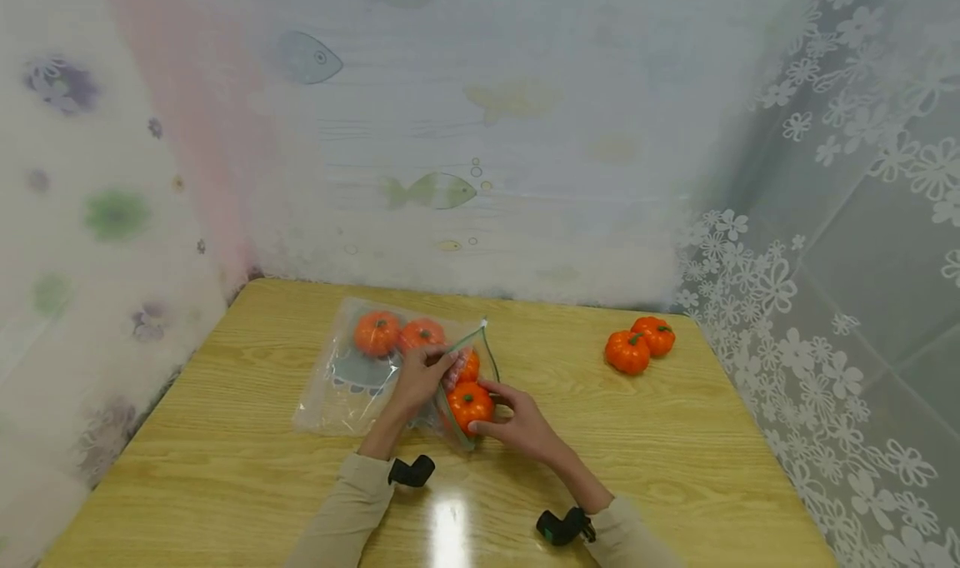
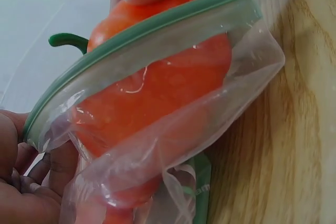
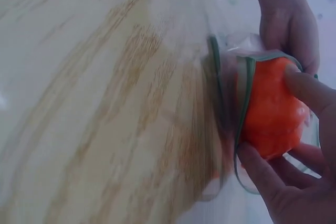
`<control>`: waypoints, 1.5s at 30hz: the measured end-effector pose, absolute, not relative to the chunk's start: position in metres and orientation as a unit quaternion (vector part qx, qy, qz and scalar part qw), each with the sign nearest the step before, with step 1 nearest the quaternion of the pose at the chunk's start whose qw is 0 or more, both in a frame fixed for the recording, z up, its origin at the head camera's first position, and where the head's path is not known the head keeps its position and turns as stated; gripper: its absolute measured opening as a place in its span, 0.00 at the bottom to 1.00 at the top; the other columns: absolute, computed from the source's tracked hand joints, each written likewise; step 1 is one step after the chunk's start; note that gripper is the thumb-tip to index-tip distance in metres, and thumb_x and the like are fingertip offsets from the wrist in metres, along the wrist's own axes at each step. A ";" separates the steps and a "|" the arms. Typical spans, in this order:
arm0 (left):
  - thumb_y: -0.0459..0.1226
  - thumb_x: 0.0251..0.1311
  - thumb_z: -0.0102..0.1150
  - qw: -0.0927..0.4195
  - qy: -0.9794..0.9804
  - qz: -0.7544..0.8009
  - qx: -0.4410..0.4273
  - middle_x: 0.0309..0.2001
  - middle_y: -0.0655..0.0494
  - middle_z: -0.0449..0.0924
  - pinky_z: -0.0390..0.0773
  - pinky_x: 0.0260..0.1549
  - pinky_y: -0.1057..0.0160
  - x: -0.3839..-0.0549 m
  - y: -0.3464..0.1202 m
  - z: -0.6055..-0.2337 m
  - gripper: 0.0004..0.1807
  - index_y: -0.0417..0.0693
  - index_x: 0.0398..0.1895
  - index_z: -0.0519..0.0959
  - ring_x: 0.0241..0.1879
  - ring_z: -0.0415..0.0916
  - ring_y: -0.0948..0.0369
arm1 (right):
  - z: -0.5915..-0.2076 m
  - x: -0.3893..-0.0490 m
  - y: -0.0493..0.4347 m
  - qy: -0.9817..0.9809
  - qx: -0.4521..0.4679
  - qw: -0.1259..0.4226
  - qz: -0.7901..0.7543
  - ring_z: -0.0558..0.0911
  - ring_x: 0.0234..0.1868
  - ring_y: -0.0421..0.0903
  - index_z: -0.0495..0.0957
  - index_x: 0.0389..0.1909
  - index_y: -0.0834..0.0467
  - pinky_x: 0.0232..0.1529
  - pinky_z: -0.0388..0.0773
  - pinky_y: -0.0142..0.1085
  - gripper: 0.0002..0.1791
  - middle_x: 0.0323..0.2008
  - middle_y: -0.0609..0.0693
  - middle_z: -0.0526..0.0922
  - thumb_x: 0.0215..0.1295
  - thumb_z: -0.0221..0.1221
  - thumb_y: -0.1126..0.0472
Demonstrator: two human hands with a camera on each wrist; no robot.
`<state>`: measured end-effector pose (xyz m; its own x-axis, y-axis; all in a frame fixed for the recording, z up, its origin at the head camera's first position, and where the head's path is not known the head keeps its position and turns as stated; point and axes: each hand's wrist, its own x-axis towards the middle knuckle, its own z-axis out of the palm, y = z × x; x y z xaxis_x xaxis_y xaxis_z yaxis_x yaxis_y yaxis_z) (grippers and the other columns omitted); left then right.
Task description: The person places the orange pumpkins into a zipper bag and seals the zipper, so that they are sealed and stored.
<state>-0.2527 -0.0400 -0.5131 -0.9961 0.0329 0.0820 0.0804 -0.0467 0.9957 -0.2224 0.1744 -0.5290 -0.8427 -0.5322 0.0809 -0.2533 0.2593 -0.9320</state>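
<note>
A clear zip bag [image 1: 318, 406] with a green-edged mouth lies on the table. My left hand [image 1: 420, 378] pinches the rim of its mouth. My right hand [image 1: 522, 425] grips a small orange pumpkin [image 1: 471, 406] with a green stem, thumb and fingers on opposite sides. In the left wrist view this pumpkin [image 2: 157, 93] sits partly inside the mouth, behind the green zip strip [image 2: 163, 18]. Just beyond it another pumpkin [image 1: 470, 365] shows at the opening, partly covered. Two more pumpkins, one left [image 1: 377, 333] and one right [image 1: 422, 333], lie deeper in the bag.
Two loose pumpkins, a front one [image 1: 627, 353] and a back one [image 1: 655, 336], touch near the table's far right corner. The wood-grain table [image 1: 600, 460] meets patterned curtains [image 1: 525, 243] behind and at both sides. Dark wrist devices [image 1: 412, 471] sit on both wrists.
</note>
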 end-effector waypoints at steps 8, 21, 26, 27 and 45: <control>0.31 0.74 0.55 0.015 -0.701 -0.712 -0.049 0.33 0.44 0.84 0.80 0.24 0.69 -0.253 -0.041 -0.509 0.15 0.30 0.58 0.80 0.22 0.76 0.65 | -0.529 -0.223 0.167 0.793 -0.242 0.104 -0.550 0.78 0.62 0.62 0.67 0.73 0.64 0.52 0.84 0.40 0.38 0.70 0.64 0.70 0.65 0.69 0.61; 0.33 0.76 0.53 0.008 -0.702 -0.708 -0.070 0.27 0.52 0.78 0.78 0.24 0.69 -0.254 -0.045 -0.507 0.13 0.29 0.49 0.82 0.23 0.74 0.65 | -0.520 -0.227 0.164 0.805 -0.233 0.140 -0.528 0.74 0.67 0.63 0.61 0.76 0.66 0.58 0.81 0.49 0.35 0.73 0.63 0.66 0.74 0.61 0.59; 0.33 0.75 0.53 0.008 -0.703 -0.708 -0.066 0.28 0.52 0.79 0.78 0.25 0.69 -0.252 -0.045 -0.504 0.14 0.30 0.52 0.82 0.24 0.74 0.64 | -0.518 -0.227 0.169 0.785 -0.244 0.174 -0.542 0.71 0.69 0.63 0.58 0.77 0.66 0.61 0.78 0.50 0.33 0.75 0.64 0.63 0.78 0.56 0.60; 0.32 0.75 0.53 0.008 -0.702 -0.709 -0.067 0.28 0.52 0.79 0.78 0.25 0.69 -0.252 -0.045 -0.504 0.14 0.30 0.52 0.82 0.24 0.74 0.64 | -0.519 -0.227 0.169 0.784 -0.247 0.171 -0.543 0.72 0.69 0.63 0.59 0.77 0.66 0.61 0.79 0.49 0.33 0.74 0.64 0.64 0.77 0.56 0.60; 0.31 0.76 0.52 0.006 -0.684 -0.726 -0.075 0.28 0.51 0.78 0.78 0.24 0.70 -0.250 -0.046 -0.498 0.16 0.29 0.58 0.80 0.22 0.74 0.65 | -0.525 -0.228 0.153 0.786 -0.256 0.115 -0.550 0.78 0.62 0.65 0.67 0.71 0.68 0.51 0.85 0.40 0.31 0.68 0.67 0.71 0.70 0.64 0.65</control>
